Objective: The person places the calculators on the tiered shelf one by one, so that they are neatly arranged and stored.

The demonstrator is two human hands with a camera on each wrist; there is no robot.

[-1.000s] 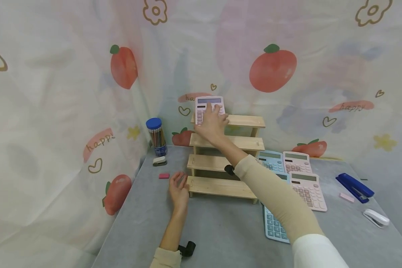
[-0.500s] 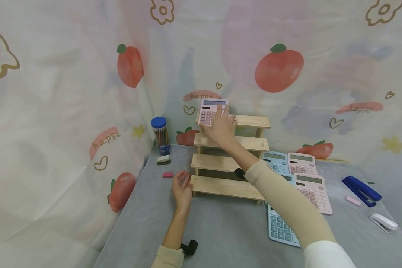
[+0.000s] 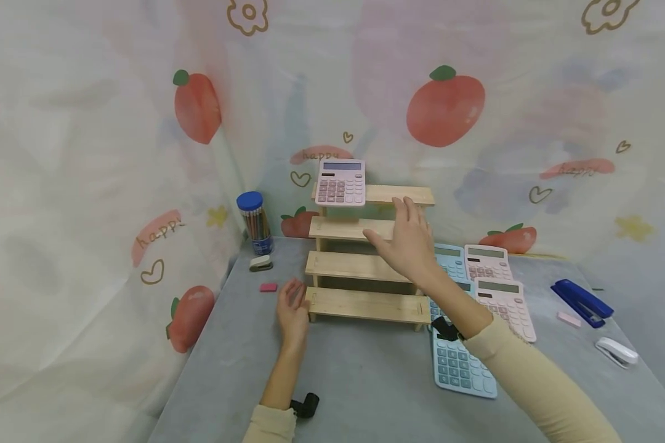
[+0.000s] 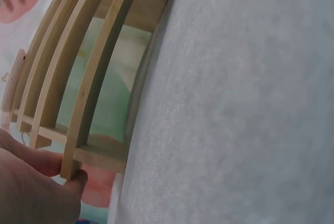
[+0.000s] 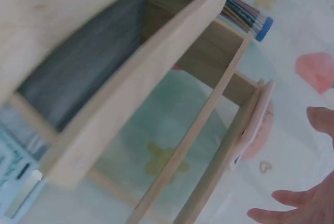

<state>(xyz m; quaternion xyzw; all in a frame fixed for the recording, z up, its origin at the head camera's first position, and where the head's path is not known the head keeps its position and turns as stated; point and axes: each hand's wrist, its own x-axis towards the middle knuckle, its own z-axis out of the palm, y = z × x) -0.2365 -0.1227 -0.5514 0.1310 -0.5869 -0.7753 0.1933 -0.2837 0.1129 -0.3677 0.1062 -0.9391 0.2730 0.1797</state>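
A four-tier wooden display shelf (image 3: 360,266) stands on the grey table. On the left of its top tier a pink calculator (image 3: 340,183) leans upright, with no hand on it. My left hand (image 3: 292,317) is at the left end of the lowest tier; the left wrist view shows its thumb and a finger (image 4: 44,161) pinching that board's end. In front of the upper tiers, my right hand (image 3: 410,243) holds nothing, its fingers spread. The right wrist view catches the calculator (image 5: 254,122) edge-on, apart from the right fingertips.
Right of the shelf lie pink calculators (image 3: 487,263) and blue calculators (image 3: 460,363), partly behind my right arm. Further right are a blue stapler (image 3: 582,301), a pink eraser (image 3: 568,319) and a white stapler (image 3: 616,352). A pencil jar (image 3: 256,223), small stapler (image 3: 261,263) and red eraser (image 3: 268,287) sit left.
My right hand has let go of the pink calculator on the top tier and drawn back down to the right. The left hand stays at the lowest tier's end.
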